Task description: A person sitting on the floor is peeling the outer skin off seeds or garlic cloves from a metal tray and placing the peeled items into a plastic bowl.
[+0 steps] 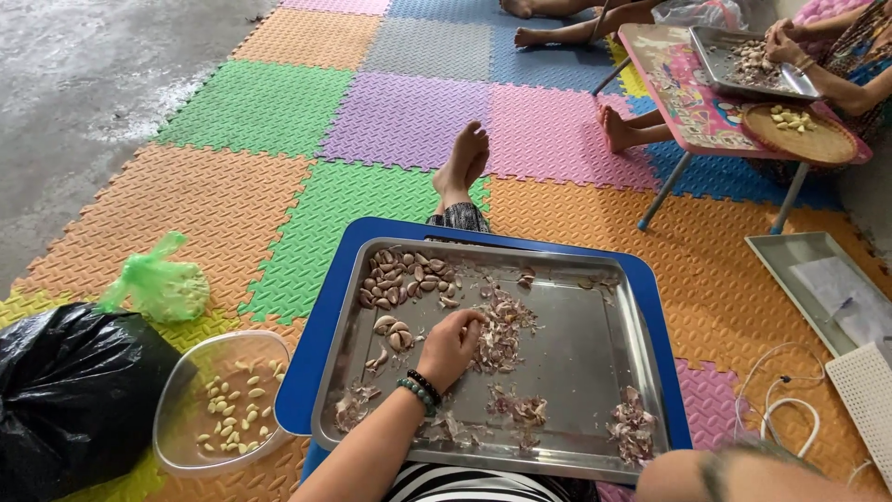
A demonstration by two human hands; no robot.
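Note:
My left hand (451,346), with a beaded bracelet at the wrist, rests on a steel tray (581,363) that sits on a low blue table (316,344). Its fingers curl down onto a heap of papery garlic skins (506,330); whether they pinch anything is hidden. A few unpeeled cloves (395,333) lie just left of the hand. A larger pile of cloves (404,279) fills the tray's far left corner. More skins lie scattered along the tray's near edge. My right hand is out of view; only a bare limb (734,479) shows at the bottom right.
A clear plastic bowl (177,390) of peeled cloves stands left of the table, beside a black bag (65,400) and a green bag (158,284). My foot (462,163) stretches ahead. Other people work at a pink table (688,93). A grey tray (799,256) and a white cable (780,409) lie to the right.

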